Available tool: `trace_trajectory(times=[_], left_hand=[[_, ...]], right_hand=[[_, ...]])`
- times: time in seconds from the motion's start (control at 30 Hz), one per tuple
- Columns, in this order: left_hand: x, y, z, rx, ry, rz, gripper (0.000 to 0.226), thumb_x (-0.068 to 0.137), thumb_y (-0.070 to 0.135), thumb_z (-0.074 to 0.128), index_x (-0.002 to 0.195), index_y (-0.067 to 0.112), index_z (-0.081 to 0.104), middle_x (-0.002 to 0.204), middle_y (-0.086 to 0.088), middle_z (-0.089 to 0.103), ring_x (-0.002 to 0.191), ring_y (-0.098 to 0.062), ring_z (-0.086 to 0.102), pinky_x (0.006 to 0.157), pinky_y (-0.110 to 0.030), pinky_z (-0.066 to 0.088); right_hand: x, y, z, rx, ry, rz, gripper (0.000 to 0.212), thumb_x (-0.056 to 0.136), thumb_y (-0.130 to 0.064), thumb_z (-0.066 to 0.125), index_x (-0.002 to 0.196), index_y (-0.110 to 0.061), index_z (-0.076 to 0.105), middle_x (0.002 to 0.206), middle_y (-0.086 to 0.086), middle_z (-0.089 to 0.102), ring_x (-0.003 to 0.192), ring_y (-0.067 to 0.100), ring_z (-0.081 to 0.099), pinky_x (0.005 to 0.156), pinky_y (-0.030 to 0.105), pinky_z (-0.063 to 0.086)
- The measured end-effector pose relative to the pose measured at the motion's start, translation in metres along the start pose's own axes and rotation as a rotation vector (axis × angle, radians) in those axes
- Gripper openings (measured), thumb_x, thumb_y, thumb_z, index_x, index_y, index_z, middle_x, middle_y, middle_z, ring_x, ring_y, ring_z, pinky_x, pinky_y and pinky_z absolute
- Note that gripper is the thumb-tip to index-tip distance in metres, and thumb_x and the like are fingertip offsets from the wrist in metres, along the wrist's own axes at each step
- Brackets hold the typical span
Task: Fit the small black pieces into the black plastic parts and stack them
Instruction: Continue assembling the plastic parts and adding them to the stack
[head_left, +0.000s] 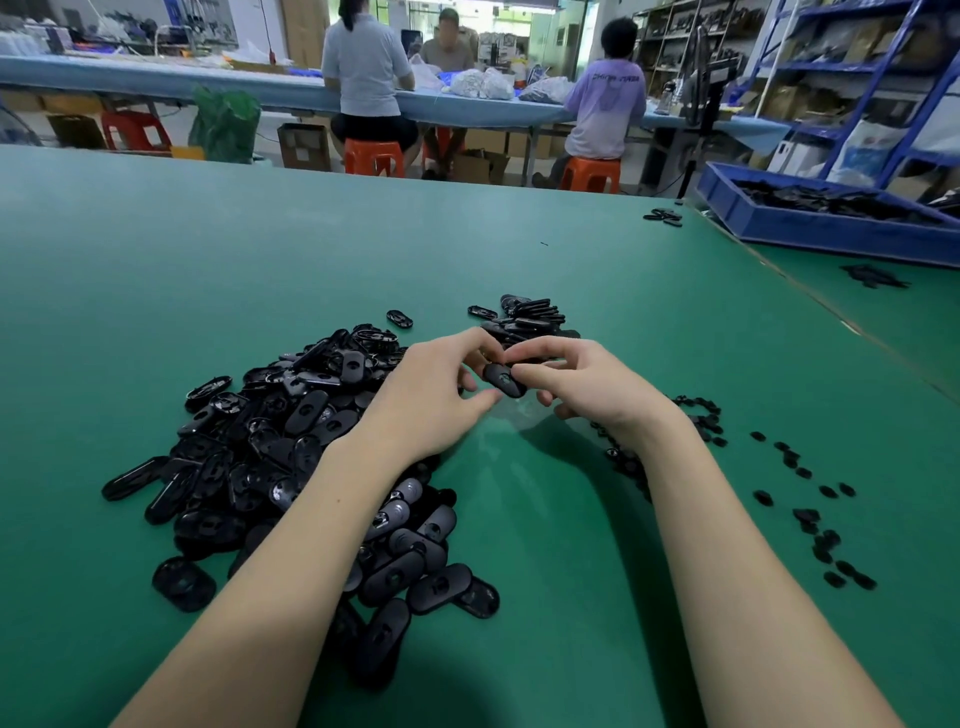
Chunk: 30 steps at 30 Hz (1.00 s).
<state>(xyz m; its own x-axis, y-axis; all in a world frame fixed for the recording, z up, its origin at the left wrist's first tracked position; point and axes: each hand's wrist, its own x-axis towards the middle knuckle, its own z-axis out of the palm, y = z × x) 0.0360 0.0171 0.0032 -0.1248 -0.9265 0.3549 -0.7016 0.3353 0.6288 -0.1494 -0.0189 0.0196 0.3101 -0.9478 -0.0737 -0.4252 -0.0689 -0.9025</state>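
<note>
Both the left hand (441, 395) and the right hand (576, 384) grip one oval black plastic part (503, 380); fitting seems underway, next comes stacking on the far stack (530, 317).

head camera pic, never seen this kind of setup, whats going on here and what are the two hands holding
There is no machine here. The picture comes from a camera worn on a person's head, looking down at their own bare arms. The left hand and right hand together hold one oval black plastic part above a green table. To the left lies a big loose pile of the same parts; behind the hands sits a small stack of parts; to the right are scattered small black pieces. A blue bin stands far right.
</note>
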Motion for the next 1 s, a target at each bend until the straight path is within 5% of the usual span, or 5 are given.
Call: trace_trajectory(times=[0.17, 0.33, 0.43, 0.53, 1.0], left_hand=[[-0.003, 0.001, 0.0, 0.087, 0.054, -0.05, 0.027, 0.076, 0.044, 0.078, 0.088, 0.036, 0.055, 0.082, 0.024, 0.063, 0.077, -0.005, 0.062, 0.076, -0.037, 0.055], [-0.003, 0.003, 0.0, 0.105, 0.059, -0.081, 0.024, 0.078, 0.045, 0.077, 0.09, 0.037, 0.058, 0.083, 0.02, 0.064, 0.074, -0.002, 0.062, 0.076, -0.035, 0.055], [-0.003, 0.002, 0.0, 0.116, 0.055, -0.094, 0.022, 0.079, 0.042, 0.077, 0.092, 0.035, 0.06, 0.082, 0.02, 0.063, 0.074, -0.002, 0.062, 0.077, -0.034, 0.055], [-0.002, 0.001, -0.001, 0.117, 0.046, -0.105, 0.021, 0.079, 0.041, 0.077, 0.092, 0.035, 0.061, 0.081, 0.02, 0.062, 0.074, -0.003, 0.062, 0.079, -0.032, 0.054], [-0.004, -0.001, 0.001, 0.136, -0.009, -0.119, 0.021, 0.078, 0.043, 0.076, 0.091, 0.035, 0.062, 0.081, 0.02, 0.062, 0.076, -0.004, 0.062, 0.078, -0.033, 0.055]], right_hand=[[0.0, 0.002, -0.005, 0.032, 0.026, -0.008, 0.011, 0.093, -0.025, 0.071, 0.104, -0.024, 0.075, 0.078, -0.011, 0.068, 0.063, 0.006, 0.052, 0.06, 0.019, 0.042], [-0.001, 0.005, -0.011, 0.011, 0.057, 0.002, 0.008, 0.094, -0.027, 0.07, 0.097, -0.023, 0.076, 0.079, -0.013, 0.075, 0.059, 0.004, 0.054, 0.054, 0.016, 0.041], [0.001, 0.011, -0.027, -0.192, 0.274, 0.054, 0.013, 0.094, -0.035, 0.066, 0.089, -0.028, 0.076, 0.081, -0.016, 0.076, 0.066, 0.005, 0.06, 0.061, 0.022, 0.046], [-0.001, 0.021, -0.044, -0.462, 0.378, 0.155, 0.012, 0.091, -0.034, 0.063, 0.086, -0.032, 0.074, 0.089, -0.015, 0.075, 0.096, 0.012, 0.066, 0.086, 0.033, 0.055], [-0.007, 0.013, -0.033, -0.738, 0.307, 0.232, 0.004, 0.085, -0.035, 0.072, 0.083, -0.039, 0.073, 0.101, -0.011, 0.075, 0.102, 0.018, 0.067, 0.081, 0.029, 0.047]])
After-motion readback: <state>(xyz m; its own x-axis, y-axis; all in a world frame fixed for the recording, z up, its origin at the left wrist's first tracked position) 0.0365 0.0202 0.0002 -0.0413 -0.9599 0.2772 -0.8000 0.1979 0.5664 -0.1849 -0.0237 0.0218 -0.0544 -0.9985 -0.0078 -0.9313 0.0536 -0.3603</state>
